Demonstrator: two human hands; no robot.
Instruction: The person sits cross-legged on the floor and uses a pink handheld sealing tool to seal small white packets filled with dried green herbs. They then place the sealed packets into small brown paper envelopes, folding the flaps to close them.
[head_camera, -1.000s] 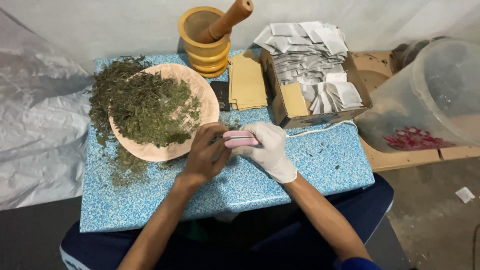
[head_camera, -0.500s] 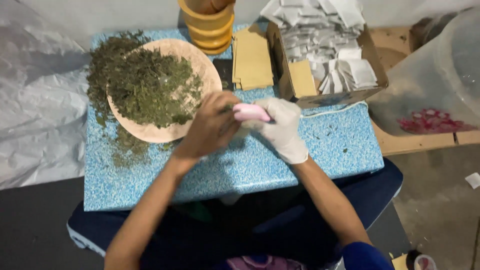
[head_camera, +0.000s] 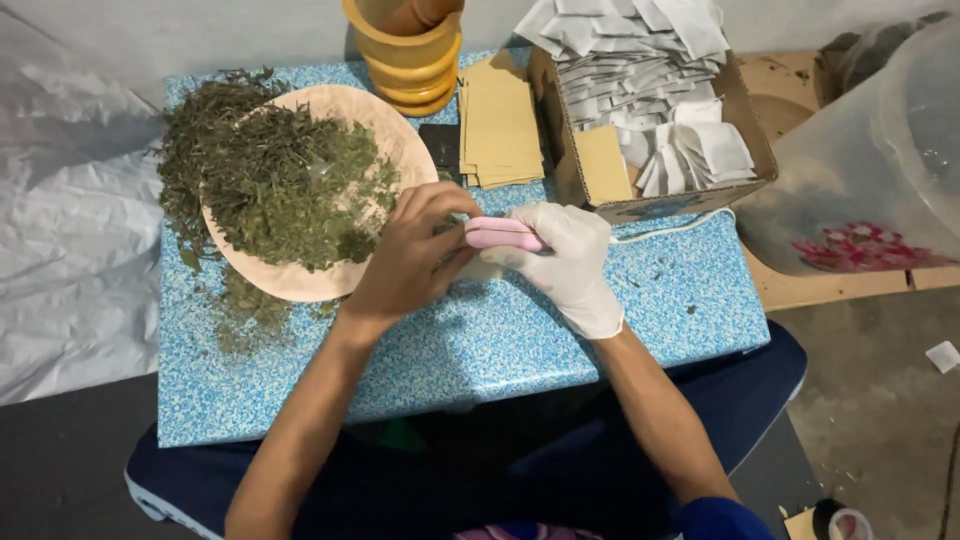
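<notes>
My right hand, in a white glove, grips a small pink tool with a white cord trailing off to the right. My bare left hand is curled against the tool's left end, fingers closed around something small that stays hidden. Both hands hover over the blue speckled table, just right of a pale round plate heaped with dried green leaves.
A wooden mortar with pestle stands at the back. A stack of tan paper sheets lies beside a cardboard box full of white sachets. A large translucent plastic container sits on the right. White plastic sheeting lies left.
The view has shifted lower and closer. Both hands stay together on the pink tool at nearly the same spot by the plate.
</notes>
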